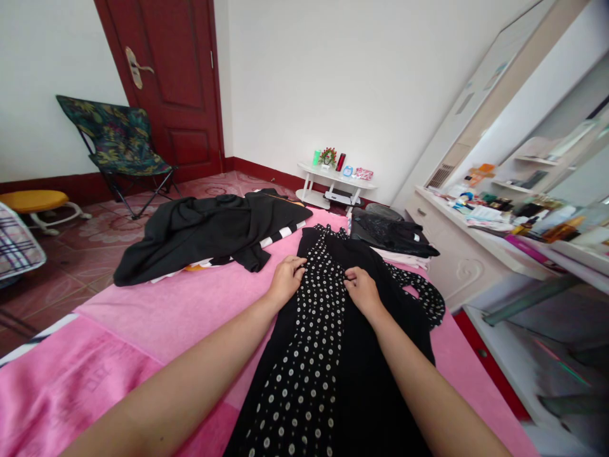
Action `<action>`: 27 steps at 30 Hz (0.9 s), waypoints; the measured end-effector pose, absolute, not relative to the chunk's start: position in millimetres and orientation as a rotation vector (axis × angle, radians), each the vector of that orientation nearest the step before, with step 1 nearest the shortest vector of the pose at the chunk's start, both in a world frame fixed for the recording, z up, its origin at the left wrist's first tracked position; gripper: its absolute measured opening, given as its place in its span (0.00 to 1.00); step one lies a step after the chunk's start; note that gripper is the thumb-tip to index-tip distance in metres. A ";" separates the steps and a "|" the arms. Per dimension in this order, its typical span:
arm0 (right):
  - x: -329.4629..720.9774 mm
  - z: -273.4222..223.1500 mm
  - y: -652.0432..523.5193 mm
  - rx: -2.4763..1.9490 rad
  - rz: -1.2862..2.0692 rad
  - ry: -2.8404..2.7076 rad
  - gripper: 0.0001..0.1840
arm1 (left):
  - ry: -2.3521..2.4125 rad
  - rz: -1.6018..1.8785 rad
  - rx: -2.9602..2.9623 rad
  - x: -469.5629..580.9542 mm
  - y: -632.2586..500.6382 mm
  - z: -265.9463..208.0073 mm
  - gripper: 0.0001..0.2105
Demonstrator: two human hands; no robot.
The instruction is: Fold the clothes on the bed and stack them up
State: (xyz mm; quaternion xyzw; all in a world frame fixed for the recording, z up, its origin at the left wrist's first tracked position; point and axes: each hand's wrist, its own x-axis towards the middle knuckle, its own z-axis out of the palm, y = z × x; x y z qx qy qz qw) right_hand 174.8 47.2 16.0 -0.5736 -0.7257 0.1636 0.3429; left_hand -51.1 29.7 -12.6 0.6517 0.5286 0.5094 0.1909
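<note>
A long black dress (375, 381) with a white-dotted panel down its front lies spread on the pink bed cover (190, 317). At the panel's left edge, my left hand (287, 280) has its fingers curled in a pinch on the cloth. My right hand (364, 291) grips the fabric likewise at the panel's right edge, level with the left. A dotted sleeve (431, 298) of the dress lies bent out to the right. The fingertips of both hands are partly hidden.
Dark clothes (204, 228) lie heaped on the bed's far left. Folded garments (394, 235) are stacked at the far right. A dressing table (480, 244) crowded with small items stands on the right. Beyond the bed are a low white stand (337, 178) and a folding chair (124, 139).
</note>
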 end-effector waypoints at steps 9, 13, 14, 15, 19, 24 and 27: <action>174.2 73.2 -87.2 -0.877 0.375 -2.643 0.21 | 1.263 1.008 1.943 -65.0 -15.4 9.0 0.33; 174.5 83.3 -139.5 -0.589 0.534 -2.859 0.21 | 1.115 0.751 1.917 -70.7 -50.5 26.8 0.25; 173.1 82.6 -147.9 -0.553 0.547 -2.876 0.21 | 1.071 0.712 1.913 -71.4 -59.4 30.3 0.23; 171.4 81.0 -154.4 -0.537 0.547 -2.879 0.18 | 1.042 0.692 1.913 -71.6 -67.8 33.2 0.21; 164.7 76.2 -163.8 -0.551 0.560 -2.804 0.08 | 1.044 0.697 1.878 -69.5 -90.7 40.9 0.16; 167.6 92.0 -166.9 -0.728 0.743 -2.432 0.07 | 1.025 0.838 1.532 -68.9 -98.2 48.3 0.14; 169.5 101.8 -173.6 -0.786 0.901 -2.407 0.05 | 1.040 0.724 1.463 -75.9 -106.4 52.3 0.16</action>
